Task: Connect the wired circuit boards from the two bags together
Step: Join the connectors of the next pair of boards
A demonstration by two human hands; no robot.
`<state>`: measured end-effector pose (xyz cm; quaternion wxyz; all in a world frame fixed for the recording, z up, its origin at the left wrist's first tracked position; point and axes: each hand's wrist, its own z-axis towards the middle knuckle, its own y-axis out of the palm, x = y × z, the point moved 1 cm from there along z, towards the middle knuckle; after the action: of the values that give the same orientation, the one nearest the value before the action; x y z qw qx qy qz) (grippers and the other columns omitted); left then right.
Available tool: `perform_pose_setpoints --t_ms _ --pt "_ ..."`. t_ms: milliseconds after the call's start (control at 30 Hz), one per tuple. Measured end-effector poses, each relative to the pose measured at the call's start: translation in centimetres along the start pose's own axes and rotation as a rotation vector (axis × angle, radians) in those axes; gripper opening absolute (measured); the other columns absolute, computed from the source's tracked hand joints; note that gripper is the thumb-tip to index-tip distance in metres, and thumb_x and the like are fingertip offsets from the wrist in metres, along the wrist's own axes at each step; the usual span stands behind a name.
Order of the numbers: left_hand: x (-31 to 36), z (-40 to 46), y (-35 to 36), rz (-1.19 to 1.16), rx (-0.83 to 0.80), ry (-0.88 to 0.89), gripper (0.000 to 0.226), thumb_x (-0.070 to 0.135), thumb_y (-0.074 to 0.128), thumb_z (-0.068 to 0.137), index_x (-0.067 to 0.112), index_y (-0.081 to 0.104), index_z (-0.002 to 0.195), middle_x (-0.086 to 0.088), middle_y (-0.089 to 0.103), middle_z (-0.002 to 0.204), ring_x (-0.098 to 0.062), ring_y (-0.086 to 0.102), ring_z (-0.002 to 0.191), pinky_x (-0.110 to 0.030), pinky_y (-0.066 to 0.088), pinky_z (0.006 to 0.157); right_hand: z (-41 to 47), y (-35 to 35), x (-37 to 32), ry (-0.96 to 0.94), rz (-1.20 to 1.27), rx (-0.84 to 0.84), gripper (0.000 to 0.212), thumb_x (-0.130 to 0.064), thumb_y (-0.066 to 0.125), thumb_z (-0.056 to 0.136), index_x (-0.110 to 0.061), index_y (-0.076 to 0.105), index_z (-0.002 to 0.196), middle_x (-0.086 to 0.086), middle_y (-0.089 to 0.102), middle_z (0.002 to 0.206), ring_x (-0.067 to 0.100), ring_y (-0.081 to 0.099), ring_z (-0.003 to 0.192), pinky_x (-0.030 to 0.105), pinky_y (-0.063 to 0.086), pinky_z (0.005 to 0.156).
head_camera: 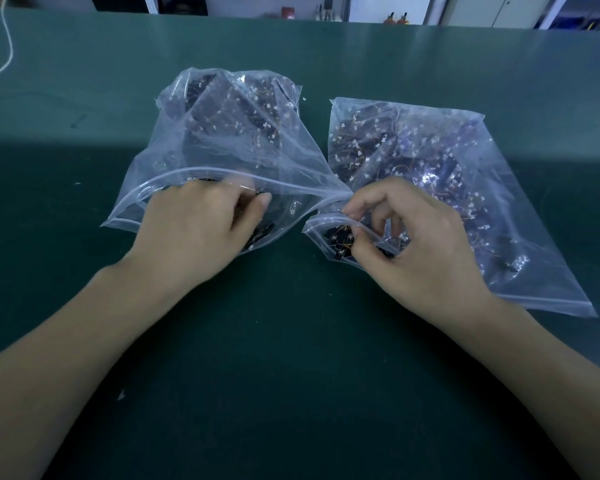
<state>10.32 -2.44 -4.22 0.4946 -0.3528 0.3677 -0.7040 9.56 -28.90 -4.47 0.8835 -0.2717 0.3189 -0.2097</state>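
Observation:
Two clear zip bags lie side by side on the green table, both full of small dark circuit boards with thin wires and white connectors. My left hand (201, 230) reaches into the open mouth of the left bag (222, 133); its fingers curl inside, blurred, and what they hold is hidden. My right hand (413, 244) sits at the mouth of the right bag (447, 161), where thumb and fingers pinch a dark wired circuit board (342, 239) at the opening.
The green table (291, 375) stretches wide in front and to both sides. A white cord (6, 46) lies at the far left. Shelves and small items stand behind the table's far edge.

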Motion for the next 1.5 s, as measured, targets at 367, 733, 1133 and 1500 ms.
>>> perform_pose_setpoints --t_ms 367,733,1133,1500 --pt "-2.7 0.9 -1.6 -0.201 -0.328 0.136 0.027 0.070 0.062 0.087 0.043 0.065 0.088 0.021 0.064 0.081 0.008 0.058 0.090 -0.013 0.034 0.062 -0.1 0.1 0.1 0.014 0.022 -0.013 0.028 -0.008 0.071 0.089 -0.026 0.068 0.110 -0.032 0.055 0.088 0.012 0.061 0.078 0.010 0.041 0.077" --pt "-1.9 0.7 -2.8 -0.109 -0.356 0.123 0.006 0.042 0.072 0.083 0.042 0.067 0.081 0.024 0.061 0.081 0.004 0.057 0.080 -0.031 0.046 0.071 -0.2 0.2 0.3 0.022 0.027 -0.030 0.031 -0.010 0.069 0.088 -0.032 0.066 0.110 -0.032 0.056 0.089 0.015 0.061 0.081 0.011 0.041 0.075" --pt "0.8 -0.1 -2.1 -0.223 0.063 0.310 0.005 0.023 0.071 0.099 0.022 0.070 0.094 0.029 0.043 0.068 -0.007 0.048 0.063 -0.027 0.044 0.054 -0.2 0.1 -0.1 0.020 0.071 -0.045 0.030 -0.033 0.076 0.098 -0.024 0.071 0.126 -0.013 0.066 0.103 0.017 0.063 0.079 0.034 0.054 0.074" --pt "2.4 -0.9 -0.9 -0.441 0.141 0.390 0.012 0.019 0.063 0.108 0.014 0.074 0.108 0.008 0.069 0.096 -0.016 0.064 0.077 -0.035 0.052 0.066 0.1 0.4 0.6 -0.074 0.109 -0.029 0.007 -0.014 0.078 0.100 -0.009 0.081 0.103 -0.008 0.070 0.099 0.008 0.063 0.083 0.025 0.051 0.074"
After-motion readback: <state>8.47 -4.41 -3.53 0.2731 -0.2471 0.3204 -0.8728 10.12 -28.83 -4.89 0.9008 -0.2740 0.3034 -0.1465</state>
